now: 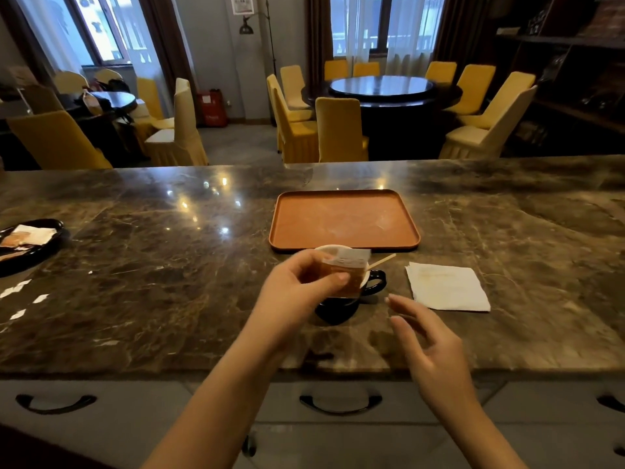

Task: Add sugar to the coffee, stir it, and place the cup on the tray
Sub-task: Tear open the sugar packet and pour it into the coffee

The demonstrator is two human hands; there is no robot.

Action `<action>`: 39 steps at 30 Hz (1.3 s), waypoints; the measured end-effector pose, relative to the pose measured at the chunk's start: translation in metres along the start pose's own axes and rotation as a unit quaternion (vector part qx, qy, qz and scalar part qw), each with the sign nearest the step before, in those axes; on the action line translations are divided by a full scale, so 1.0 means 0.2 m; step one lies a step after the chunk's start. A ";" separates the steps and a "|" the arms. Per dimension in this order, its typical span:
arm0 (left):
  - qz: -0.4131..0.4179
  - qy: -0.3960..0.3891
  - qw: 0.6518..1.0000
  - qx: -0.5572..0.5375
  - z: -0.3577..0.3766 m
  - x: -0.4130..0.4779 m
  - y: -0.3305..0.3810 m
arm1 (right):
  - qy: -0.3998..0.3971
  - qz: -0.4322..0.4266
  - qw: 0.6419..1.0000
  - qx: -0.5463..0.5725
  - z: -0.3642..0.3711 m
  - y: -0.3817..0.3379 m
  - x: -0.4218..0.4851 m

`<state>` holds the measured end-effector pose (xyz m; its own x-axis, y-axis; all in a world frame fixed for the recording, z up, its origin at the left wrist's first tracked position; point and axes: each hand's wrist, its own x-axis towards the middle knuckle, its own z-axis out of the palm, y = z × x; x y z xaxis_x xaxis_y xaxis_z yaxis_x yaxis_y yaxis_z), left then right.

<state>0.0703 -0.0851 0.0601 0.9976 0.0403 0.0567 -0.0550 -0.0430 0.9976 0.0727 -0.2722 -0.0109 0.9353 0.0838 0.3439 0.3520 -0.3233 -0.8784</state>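
A black coffee cup point(373, 282) with a white inside stands on the marble counter, just in front of the orange tray point(345, 220). My left hand point(297, 286) pinches a sugar packet point(350, 269) right above the cup, hiding most of the cup's mouth. A wooden stir stick point(382, 261) pokes out of the cup toward the right. My right hand point(426, 346) hovers to the right of the cup and nearer to me, fingers spread, holding nothing. The tray has nothing on it.
A white paper napkin point(448, 287) lies right of the cup. A black dish point(44, 243) with more packets sits at the far left of the counter. Small white paper scraps point(17, 289) lie near the left edge. Drawers run below the counter.
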 end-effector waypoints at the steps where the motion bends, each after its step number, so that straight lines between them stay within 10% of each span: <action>1: -0.001 -0.016 1.000 -0.003 0.04 0.01 0.00 | -0.012 0.002 0.998 0.054 0.00 -0.05 0.01; 19: 0.027 -0.056 0.997 0.038 0.22 0.20 0.04 | -0.031 0.115 0.906 0.406 -0.02 -0.12 0.23; 39: -0.026 -0.108 0.957 0.269 -0.11 0.65 0.14 | -0.268 0.064 0.959 0.068 0.00 -0.14 0.88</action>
<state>0.1973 -0.0595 0.0962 0.9870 -0.1490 -0.0608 -0.0329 -0.5567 0.8301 0.2273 -0.2476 0.0743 0.8428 0.5365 0.0422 0.2001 -0.2396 -0.9500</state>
